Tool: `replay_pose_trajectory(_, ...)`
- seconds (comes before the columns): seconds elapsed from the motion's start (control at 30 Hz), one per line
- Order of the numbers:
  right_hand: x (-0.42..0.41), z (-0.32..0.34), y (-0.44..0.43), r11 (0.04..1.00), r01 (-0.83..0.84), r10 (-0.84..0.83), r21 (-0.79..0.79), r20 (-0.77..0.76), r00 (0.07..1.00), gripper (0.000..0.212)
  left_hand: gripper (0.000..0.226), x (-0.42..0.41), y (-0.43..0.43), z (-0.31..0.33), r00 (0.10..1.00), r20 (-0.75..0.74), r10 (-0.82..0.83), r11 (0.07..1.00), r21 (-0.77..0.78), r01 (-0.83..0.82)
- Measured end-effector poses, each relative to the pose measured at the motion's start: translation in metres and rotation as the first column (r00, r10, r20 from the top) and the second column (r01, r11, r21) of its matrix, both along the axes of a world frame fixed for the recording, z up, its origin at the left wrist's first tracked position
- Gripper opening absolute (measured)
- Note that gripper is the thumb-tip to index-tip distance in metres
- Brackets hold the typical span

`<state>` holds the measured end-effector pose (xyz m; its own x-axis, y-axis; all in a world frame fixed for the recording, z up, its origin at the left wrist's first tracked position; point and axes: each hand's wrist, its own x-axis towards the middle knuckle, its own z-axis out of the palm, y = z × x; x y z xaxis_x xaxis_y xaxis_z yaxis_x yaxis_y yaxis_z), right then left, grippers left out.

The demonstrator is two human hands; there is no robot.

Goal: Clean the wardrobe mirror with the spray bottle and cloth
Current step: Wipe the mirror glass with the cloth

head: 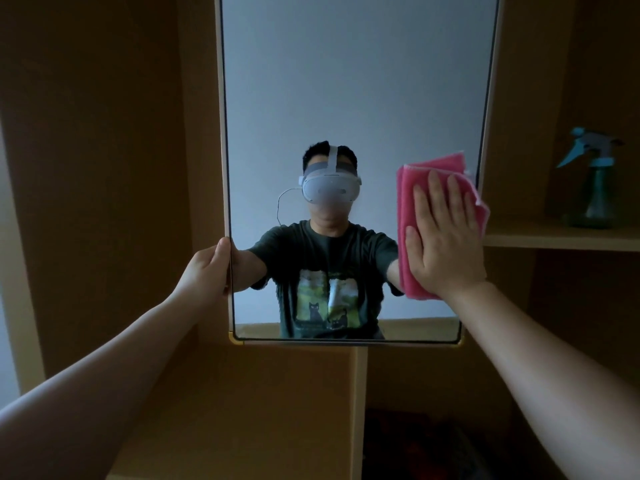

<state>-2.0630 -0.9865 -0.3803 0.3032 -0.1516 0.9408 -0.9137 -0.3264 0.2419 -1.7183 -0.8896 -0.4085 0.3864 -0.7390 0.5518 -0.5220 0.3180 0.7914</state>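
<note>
A tall framed mirror [356, 81] stands upright in front of a wooden wardrobe and reflects a person wearing a headset. My left hand [207, 268] grips the mirror's left edge, thumb on the frame. My right hand [445, 233] lies flat, fingers straight, and presses a folded pink cloth [429, 171] against the glass near the right edge. A green spray bottle [594, 188] with a light blue trigger head stands on a shelf to the right, apart from both hands.
The wooden shelf [561, 237] holding the bottle juts out at the right. Brown wardrobe panels [104, 168] surround the mirror. A dark open compartment [415, 445] lies below at the lower right.
</note>
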Motion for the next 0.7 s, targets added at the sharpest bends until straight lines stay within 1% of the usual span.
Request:
replay_pose_trajectory(0.2,0.000,-0.052,0.004,0.999,-0.022,0.020,0.049,0.036,0.999,0.061,0.052,0.001,-0.001,-0.001,0.999,-0.037,0.006,1.000,-0.002,-0.006)
replay_pose_trajectory(0.37,0.006,-0.106,0.013,0.993,-0.030,0.025,0.111,0.049,0.999,0.061,0.055,0.003,-0.002,0.000,1.000,0.016,0.014,1.000,0.001,-0.014)
replay_pose_trajectory(0.57,0.015,-0.109,0.018,0.987,-0.017,0.005,0.158,0.078,0.997,0.062,0.053,0.006,-0.001,0.002,0.998,0.061,0.017,0.999,0.049,-0.020)
replay_pose_trajectory(0.7,0.027,-0.112,0.020,0.986,-0.015,0.001,0.169,0.084,0.997,0.063,0.055,0.007,-0.001,0.001,0.997,0.074,0.013,0.999,0.047,-0.017)
